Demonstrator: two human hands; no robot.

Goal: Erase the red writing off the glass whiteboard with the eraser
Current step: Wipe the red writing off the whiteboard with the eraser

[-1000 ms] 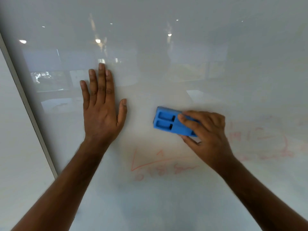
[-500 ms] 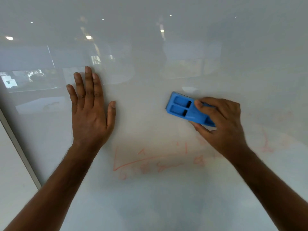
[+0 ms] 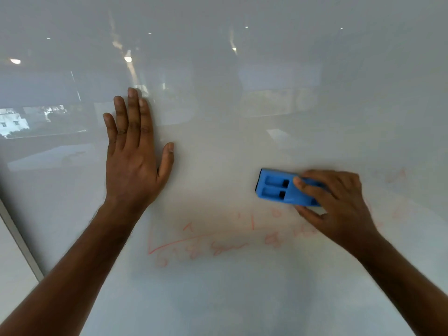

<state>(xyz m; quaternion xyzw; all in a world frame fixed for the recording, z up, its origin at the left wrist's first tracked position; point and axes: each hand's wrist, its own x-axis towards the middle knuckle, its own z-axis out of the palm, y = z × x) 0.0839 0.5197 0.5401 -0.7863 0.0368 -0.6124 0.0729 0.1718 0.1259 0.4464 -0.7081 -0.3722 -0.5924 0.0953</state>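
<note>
Right hand (image 3: 339, 204) gripped blue eraser (image 3: 278, 187), fingers covering its right end. Left hand (image 3: 135, 156) lay flat, fingers straight, on glass whiteboard (image 3: 242, 105). Red writing (image 3: 206, 246) faint, smeared, unreadable.

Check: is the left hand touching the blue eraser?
Apart. The head view shows the left hand flat on the glass whiteboard, with bare board between it and the eraser gripped by the right hand.
</note>
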